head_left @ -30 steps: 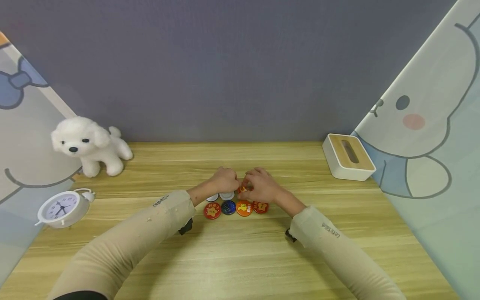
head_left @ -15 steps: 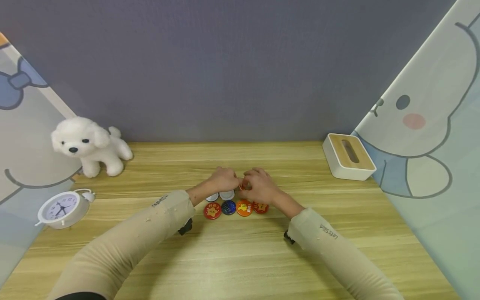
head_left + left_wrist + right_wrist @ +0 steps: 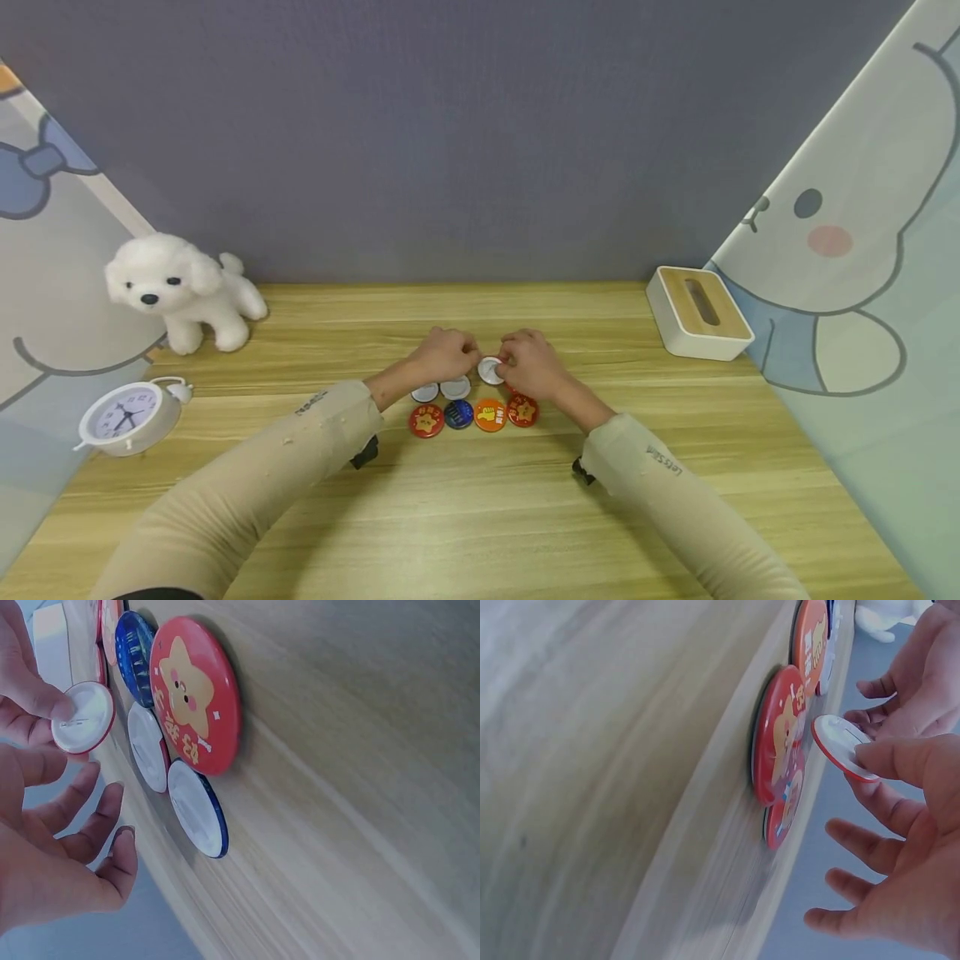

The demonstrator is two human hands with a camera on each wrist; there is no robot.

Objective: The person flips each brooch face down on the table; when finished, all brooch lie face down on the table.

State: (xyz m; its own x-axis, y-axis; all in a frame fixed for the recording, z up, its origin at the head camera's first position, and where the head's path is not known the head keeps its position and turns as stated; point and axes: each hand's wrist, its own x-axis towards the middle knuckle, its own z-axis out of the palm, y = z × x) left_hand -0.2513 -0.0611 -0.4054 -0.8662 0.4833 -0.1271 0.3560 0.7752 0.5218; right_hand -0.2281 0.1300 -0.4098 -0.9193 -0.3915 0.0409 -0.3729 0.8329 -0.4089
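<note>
My right hand [image 3: 534, 364] pinches a round pin badge [image 3: 491, 371] between thumb and index finger. Its white back with the pin faces up, and a red rim shows in the right wrist view. Just left of it is my left hand [image 3: 446, 354], its fingers loosely bent and holding nothing in the left wrist view. Below the hands lies a row of badges: a red star badge [image 3: 427, 422], a blue badge [image 3: 458, 414], an orange thumbs-up badge [image 3: 491, 415] and another red star badge [image 3: 522, 411]. Two white-backed badges [image 3: 148, 746] [image 3: 197, 808] lie behind that row. Another red badge [image 3: 786, 810] is partly covered.
On the wooden table [image 3: 450, 517], a white toy dog [image 3: 183, 287] and a white alarm clock [image 3: 129, 417] stand at left. A white tissue box [image 3: 699, 312] with a wooden lid sits at the back right. A dark grey panel [image 3: 450, 142] rises behind.
The red badge at the hands has been turned over, so its white back now shows. My left hand has let go and drawn slightly left, leaving the badge in my right hand.
</note>
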